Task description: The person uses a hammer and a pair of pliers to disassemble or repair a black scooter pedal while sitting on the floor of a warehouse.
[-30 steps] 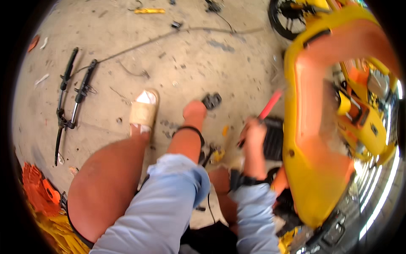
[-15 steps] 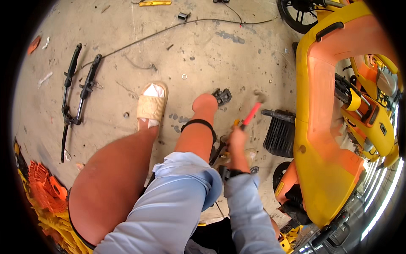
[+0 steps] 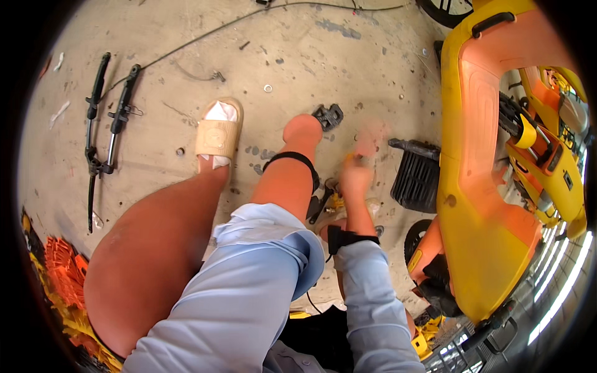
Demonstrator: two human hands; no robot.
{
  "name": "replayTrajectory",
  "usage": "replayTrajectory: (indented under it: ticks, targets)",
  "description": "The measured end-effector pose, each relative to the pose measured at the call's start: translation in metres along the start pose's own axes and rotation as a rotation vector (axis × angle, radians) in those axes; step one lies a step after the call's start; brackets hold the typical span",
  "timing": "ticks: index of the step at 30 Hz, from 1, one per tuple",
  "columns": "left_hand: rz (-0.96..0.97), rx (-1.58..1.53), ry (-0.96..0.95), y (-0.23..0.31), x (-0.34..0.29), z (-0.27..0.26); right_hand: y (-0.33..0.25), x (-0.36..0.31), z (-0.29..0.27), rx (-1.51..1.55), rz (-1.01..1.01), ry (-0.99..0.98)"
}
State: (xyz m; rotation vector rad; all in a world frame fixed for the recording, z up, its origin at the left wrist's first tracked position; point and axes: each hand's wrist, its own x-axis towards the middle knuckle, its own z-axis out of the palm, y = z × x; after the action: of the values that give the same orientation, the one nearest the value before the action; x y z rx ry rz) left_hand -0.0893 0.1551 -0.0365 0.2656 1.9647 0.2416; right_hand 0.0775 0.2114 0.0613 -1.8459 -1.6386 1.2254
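Observation:
My left hand (image 3: 303, 130) is a closed fist, thumb side and fingers turned down and mostly hidden from above. A black pedal-like part (image 3: 328, 117) lies right at its fingers; whether the fist grips it I cannot tell. To the right, my right hand (image 3: 356, 179) is wrapped round a hammer (image 3: 372, 138), whose red handle and head are smeared by motion. Under and beside my forearms are dark metal parts (image 3: 320, 208), partly covered by the arms.
A yellow and orange scooter body (image 3: 457, 205) stands close on the right, with a black ribbed part (image 3: 415, 177) beside it. A black front fork (image 3: 102, 149) lies on the floor at left. A cable (image 3: 217, 28) stretches across the far floor. Orange scraps (image 3: 65, 264) are piled lower left.
The view has shifted, so floor things sit higher. My right hand has swung the hammer, now blurred where its red handle was plain. My left fist stays beside the pedal-like part.

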Motion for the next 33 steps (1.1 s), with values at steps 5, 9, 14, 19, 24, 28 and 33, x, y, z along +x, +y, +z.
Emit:
replayTrajectory:
  ticks: [5,9,14,19,24,28,33]
  targets:
    - [-0.038,-0.072,0.059,-0.033,0.01,0.009,-0.036,0.026,-0.008,0.054,0.358,-0.1]
    - [0.033,0.048,0.026,-0.04,0.017,0.011,-0.19,0.018,-0.067,0.135,-0.158,-0.026]
    - [0.005,0.051,-0.041,-0.038,0.0,-0.016,-0.199,-0.025,-0.06,0.414,-0.408,-0.053]
    - [0.013,-0.034,-0.025,-0.005,-0.008,-0.008,0.067,-0.011,0.024,-0.259,0.229,-0.192]
    - [0.014,0.028,-0.009,-0.043,0.011,0.007,-0.098,0.011,-0.002,-0.226,-0.046,-0.173]
    - [0.029,0.09,-0.023,-0.044,0.01,0.0,-0.212,-0.008,-0.034,0.264,-0.282,-0.053]
    - [0.047,0.038,-0.085,-0.013,-0.003,0.002,-0.028,0.007,0.008,0.015,-0.328,0.151]
